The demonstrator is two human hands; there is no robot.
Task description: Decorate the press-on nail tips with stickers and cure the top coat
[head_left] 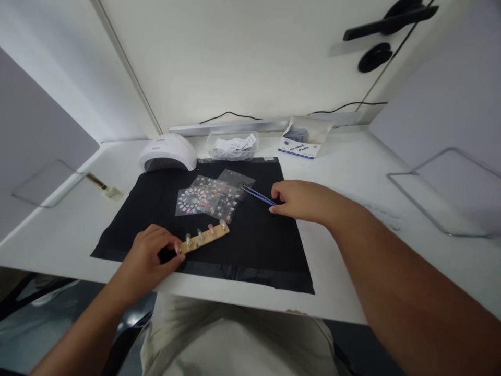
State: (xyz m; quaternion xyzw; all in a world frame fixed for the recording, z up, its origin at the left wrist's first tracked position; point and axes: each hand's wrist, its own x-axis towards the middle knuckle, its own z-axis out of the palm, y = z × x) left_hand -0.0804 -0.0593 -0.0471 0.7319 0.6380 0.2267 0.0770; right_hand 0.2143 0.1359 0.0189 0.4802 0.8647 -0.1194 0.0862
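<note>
My left hand (154, 256) pinches the left end of a narrow wooden nail-tip holder (207, 237), which lies slanted near the front of the black mat (258, 240). Several artificial nails (200, 234) stand along the strip. In my right hand (297, 200) is a pair of blue tweezers (258, 196), pointing left. Their tips rest at or just over the rearmost of several overlapping clear nail-sticker sheets (205, 194). Whether a sticker sits between the tips is too small to tell.
Behind the mat stand a white nail lamp (168, 151), a clear plastic box (233, 146) of white packets and an opened alcohol pads box (301, 140). A flat brush (104, 187) lies left. Wire stands (446, 193) flank the white table (340, 261).
</note>
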